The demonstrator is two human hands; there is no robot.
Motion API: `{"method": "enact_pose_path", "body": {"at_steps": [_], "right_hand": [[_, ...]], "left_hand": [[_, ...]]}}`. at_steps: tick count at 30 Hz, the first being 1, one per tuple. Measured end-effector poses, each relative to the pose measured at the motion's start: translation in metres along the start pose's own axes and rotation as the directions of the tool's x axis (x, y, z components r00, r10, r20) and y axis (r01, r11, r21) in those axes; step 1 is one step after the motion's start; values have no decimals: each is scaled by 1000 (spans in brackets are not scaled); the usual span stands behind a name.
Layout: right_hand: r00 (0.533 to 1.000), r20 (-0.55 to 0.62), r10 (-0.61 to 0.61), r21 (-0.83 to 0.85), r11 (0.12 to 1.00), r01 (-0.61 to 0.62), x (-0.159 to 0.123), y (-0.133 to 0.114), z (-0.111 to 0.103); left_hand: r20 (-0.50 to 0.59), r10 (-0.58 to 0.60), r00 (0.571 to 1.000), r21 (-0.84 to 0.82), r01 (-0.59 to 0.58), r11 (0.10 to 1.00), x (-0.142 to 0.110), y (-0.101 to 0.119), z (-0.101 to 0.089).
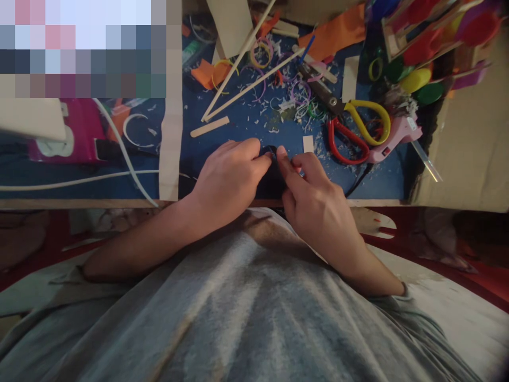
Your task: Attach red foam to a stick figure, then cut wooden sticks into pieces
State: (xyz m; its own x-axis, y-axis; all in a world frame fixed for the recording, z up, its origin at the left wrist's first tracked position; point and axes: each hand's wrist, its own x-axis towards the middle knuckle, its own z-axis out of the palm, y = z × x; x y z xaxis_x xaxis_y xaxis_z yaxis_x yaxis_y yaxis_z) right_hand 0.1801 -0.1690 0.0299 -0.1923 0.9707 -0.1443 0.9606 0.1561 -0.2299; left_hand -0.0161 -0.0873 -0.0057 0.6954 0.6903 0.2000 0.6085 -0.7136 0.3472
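My left hand (234,178) is closed near the table's front edge, its thumb and forefinger pinched together. Across from it, my right hand (318,191) is closed too, with its thumb and a finger pressed close to the left fingertips. Between the fingertips shows a small, dark, curved strip (271,148); its ends are hidden by the fingers, and I cannot make out its kind. A short wooden craft stick (210,127) lies just beyond my left hand. Beyond my right hand are a small pale card piece (308,144) and scissors (338,109) with one red and one yellow handle.
Paper shreds and coloured rings (262,53) litter the blue tabletop (242,124). Two thin sticks (238,63) meet in a V. A pink glue gun (397,139) lies right; a white cable (119,132) and magenta box (85,130) are left. Cardboard (465,154) borders the right side.
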Motion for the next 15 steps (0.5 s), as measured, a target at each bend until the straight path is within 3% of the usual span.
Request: {"method": "enact_pose_path", "body": {"at_steps": [9,15], "right_hand": [[1000,24,20,-26,999,-19,9,-4,-1],[1000,-11,-3,-12,1000,3,-3,1,0]], "left_hand": [[30,5,1000,-45,-4,999,0,-1,-1],[29,-32,999,-21,33,999,-1,2,-1]]}}
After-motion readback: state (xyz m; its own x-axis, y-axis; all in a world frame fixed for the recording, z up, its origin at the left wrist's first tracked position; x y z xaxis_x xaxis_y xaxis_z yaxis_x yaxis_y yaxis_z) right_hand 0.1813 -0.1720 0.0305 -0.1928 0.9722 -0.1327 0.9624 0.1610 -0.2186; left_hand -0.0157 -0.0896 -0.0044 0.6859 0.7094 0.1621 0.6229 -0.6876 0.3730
